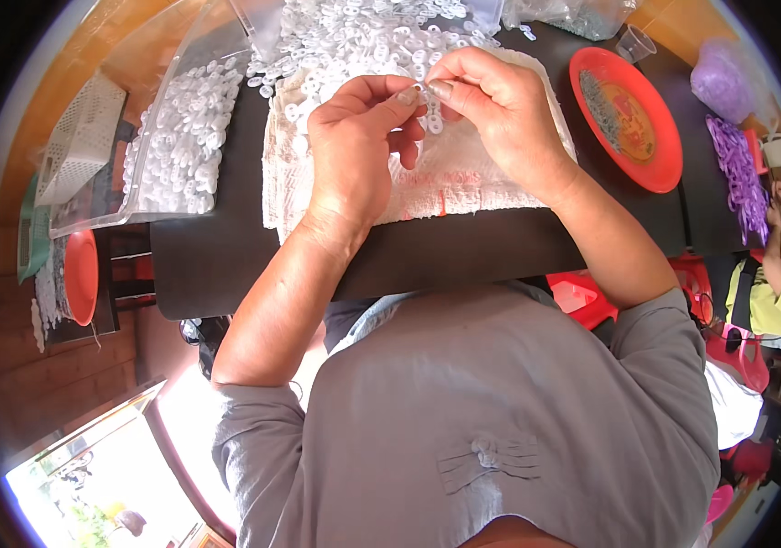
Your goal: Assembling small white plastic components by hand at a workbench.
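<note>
My left hand (360, 139) and my right hand (505, 111) meet above a pale cloth (500, 187) on the dark table. Thumb and forefinger of each are pinched together on a small white plastic piece (420, 88), mostly hidden by the fingertips. Just beyond them spreads a heap of white oval plastic pieces (354, 41), each with a hole or slot. A few of these lie loose on the cloth around my left fingers.
At left stands a clear bin (89, 219) of white pieces, with a white basket (80, 137) beyond. An orange-red plate (660, 169) holding small grey metal bits sits at right, near a clear cup (635, 44) and purple chains (739, 173). Another person (778, 288) is at far right.
</note>
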Demonstrator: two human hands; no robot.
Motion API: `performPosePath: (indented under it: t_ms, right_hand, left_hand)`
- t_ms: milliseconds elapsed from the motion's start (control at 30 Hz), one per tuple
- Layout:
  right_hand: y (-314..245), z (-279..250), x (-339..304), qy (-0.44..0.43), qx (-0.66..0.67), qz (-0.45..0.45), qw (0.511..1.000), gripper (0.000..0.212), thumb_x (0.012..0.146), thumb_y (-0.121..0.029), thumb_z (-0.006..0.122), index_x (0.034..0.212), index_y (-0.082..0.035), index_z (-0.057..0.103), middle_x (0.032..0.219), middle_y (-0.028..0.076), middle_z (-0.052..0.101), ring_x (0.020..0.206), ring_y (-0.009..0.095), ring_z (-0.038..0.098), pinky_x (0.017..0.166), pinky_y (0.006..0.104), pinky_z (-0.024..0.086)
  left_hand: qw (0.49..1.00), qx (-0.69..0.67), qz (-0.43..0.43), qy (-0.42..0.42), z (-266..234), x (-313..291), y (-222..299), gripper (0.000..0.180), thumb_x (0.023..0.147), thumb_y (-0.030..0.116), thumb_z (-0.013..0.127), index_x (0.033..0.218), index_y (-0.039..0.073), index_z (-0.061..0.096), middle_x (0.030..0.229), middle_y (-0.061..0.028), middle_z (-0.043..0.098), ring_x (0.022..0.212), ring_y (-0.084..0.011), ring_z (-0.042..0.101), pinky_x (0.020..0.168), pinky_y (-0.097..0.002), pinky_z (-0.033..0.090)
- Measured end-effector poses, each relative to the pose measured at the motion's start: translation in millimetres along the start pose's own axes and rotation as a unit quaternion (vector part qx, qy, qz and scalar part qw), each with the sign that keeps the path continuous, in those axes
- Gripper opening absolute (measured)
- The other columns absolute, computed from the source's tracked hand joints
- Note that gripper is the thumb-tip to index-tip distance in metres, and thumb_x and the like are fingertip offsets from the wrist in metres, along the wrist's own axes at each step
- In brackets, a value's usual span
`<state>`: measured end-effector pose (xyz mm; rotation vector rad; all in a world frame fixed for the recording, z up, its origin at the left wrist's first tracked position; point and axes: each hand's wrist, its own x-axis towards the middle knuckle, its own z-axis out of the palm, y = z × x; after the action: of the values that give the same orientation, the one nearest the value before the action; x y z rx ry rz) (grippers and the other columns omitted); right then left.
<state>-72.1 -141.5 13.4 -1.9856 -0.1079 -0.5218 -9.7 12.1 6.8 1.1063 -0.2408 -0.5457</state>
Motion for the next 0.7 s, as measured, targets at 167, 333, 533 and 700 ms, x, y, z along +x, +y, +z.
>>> performPosePath:
  t_ms: [167, 333, 533, 700]
  right_hand:
    - [8.7, 1.0, -1.7, -0.004, -0.004, -0.016, 1.000, 0.007, 0.093, -0.002, 0.057, 0.096, 0.002, 0.062, 0.085, 0.002, 0.063, 0.076, 0.007, 0.059, 0.068, 0.0221, 0.050]
    - [9.8, 2.6, -3.1, 0.009, -0.015, -0.025, 1.000, 0.006, 0.092, -0.001, 0.059, 0.094, 0.002, 0.062, 0.084, 0.002, 0.064, 0.077, 0.007, 0.059, 0.069, 0.0220, 0.051]
    - [10.4, 4.4, -5.2, 0.014, 0.002, -0.025, 1.000, 0.005, 0.091, 0.000, 0.059, 0.094, 0.002, 0.063, 0.083, 0.002, 0.064, 0.073, 0.007, 0.059, 0.066, 0.0218, 0.050]
    - [10.0, 4.6, -6.2, 0.023, -0.025, -0.036, 0.999, 0.006, 0.091, 0.002, 0.058, 0.094, 0.002, 0.063, 0.081, 0.002, 0.064, 0.071, 0.007, 0.058, 0.065, 0.0219, 0.049]
  left_hand:
    - [1.000, 0.014, 0.003, 0.015, 3.1, -2.8, 0.9, 0.010, 0.089, 0.002, 0.060, 0.097, -0.005, 0.060, 0.082, -0.0110, 0.064, 0.062, -0.0130, 0.058, 0.048, -0.0242, 0.044]
    - [0.999, 0.043, 0.018, 0.029, 3.6, -5.4, -1.2, 0.011, 0.090, 0.002, 0.061, 0.098, -0.005, 0.060, 0.081, -0.0106, 0.064, 0.061, -0.0114, 0.057, 0.049, -0.0239, 0.044]
    - [0.997, 0.061, 0.026, 0.041, 4.8, -6.8, -3.3, 0.012, 0.090, 0.003, 0.061, 0.098, -0.006, 0.060, 0.080, -0.0099, 0.064, 0.061, -0.0105, 0.056, 0.049, -0.0234, 0.044]
    - [0.995, 0.082, 0.035, 0.049, 7.7, -8.7, -3.2, 0.012, 0.090, 0.004, 0.061, 0.098, -0.005, 0.060, 0.079, -0.0092, 0.064, 0.060, -0.0101, 0.056, 0.048, -0.0231, 0.044]
